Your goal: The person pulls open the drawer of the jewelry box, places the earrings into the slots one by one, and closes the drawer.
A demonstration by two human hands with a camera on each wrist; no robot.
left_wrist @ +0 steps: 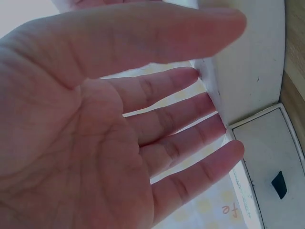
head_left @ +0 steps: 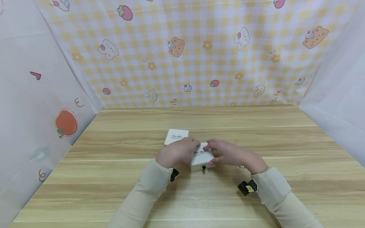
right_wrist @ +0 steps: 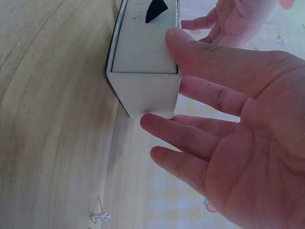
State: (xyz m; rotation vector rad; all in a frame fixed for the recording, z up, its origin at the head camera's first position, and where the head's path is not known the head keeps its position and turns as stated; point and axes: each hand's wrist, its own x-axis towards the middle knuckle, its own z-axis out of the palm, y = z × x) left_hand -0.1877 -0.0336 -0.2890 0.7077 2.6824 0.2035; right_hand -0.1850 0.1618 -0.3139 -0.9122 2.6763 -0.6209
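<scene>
Bracketing a white square cardboard box with black script lettering (head_left: pixel 203 156), two bare hands work just below the middle of the head frame. Box sits flat on the light wood-grain table (head_left: pixel 285 136), a small black fabric tab (head_left: pixel 203 167) on its front face.

Left hand (head_left: pixel 178 152): at the box's left side, mostly hiding the gap to a second white square box with similar lettering (head_left: pixel 176 134), which lies up and to the left in the frame. Left wrist view: fingers extended, slightly spread, thumb apart from them; fingertips at the box walls, exact contact unclear. No grip seen.

Right hand (head_left: pixel 228 153): arched at the box's right side, thumb by the lower right corner, index finger over the top. Right wrist view: thumb tip against the front upper edge, fingers loosely stretched along the far side, not curled round it.

Small glittering silver piece with a thin wire (right_wrist: pixel 100 217) on the table, lower left of the right wrist view.

Beige sleeves (head_left: pixel 155 180) on both arms, a black device (head_left: pixel 247 187) at the right cuff. Yellow-and-white checked cloth with cartoon prints (head_left: pixel 199 63) fills the upper frame.
</scene>
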